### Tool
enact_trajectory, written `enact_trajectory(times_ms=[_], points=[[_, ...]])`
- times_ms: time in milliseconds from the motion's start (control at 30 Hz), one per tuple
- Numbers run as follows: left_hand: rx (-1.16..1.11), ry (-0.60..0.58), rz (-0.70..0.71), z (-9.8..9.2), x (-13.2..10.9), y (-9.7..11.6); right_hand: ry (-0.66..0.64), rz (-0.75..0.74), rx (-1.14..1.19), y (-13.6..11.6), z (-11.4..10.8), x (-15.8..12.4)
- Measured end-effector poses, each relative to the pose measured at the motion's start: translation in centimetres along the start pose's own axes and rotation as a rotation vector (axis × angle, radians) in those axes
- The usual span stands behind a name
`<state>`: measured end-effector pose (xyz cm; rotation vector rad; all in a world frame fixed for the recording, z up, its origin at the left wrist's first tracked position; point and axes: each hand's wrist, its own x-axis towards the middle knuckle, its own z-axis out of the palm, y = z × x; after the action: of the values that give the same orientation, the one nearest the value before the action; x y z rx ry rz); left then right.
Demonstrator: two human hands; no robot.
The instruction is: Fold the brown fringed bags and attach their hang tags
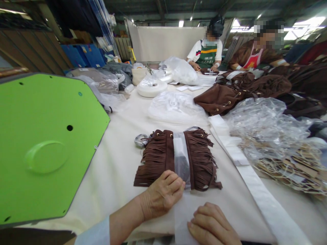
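A brown fringed suede bag (pixel 163 160) lies flat on the cream table (pixel 120 170) in front of me. A translucent white paper strip (pixel 182 160) runs over its middle and down toward me. My left hand (pixel 162 195) rests at the bag's near edge with fingers curled, pinching the strip. My right hand (pixel 211 226) lies lower right, fingers bent down on the strip's near end (pixel 182 217).
A green panel (pixel 43 143) fills the left. White band strips (pixel 245 173), clear plastic bags (pixel 263 119) and a heap of paper tags (pixel 293 166) lie right. More brown bags (pixel 230 95) and a tape roll (pixel 152 87) sit farther back, where two people work.
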<state>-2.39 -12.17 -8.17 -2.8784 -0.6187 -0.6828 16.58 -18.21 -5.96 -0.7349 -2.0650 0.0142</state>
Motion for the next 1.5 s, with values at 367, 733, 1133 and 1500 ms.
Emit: enact_trajectory(times_ms=[367, 733, 1133, 1500], points=[[-0.139, 0.300, -0.377, 1.2, 0.7, 0.8, -0.096, 0.343, 0.110, 6.2, 1.9, 5.1], [-0.094, 0.289, -0.503, 2.1, 0.9, 1.6, -0.089, 0.593, 0.006, 7.8, 4.7, 4.0], [0.145, 0.062, -0.344, 1.6, 1.2, 1.0, -0.117, 0.666, -0.056, 8.1, 5.3, 3.4], [0.205, 0.045, -0.357, 1.6, 1.1, 1.2, -0.075, 0.637, -0.075, 8.1, 5.2, 3.6]])
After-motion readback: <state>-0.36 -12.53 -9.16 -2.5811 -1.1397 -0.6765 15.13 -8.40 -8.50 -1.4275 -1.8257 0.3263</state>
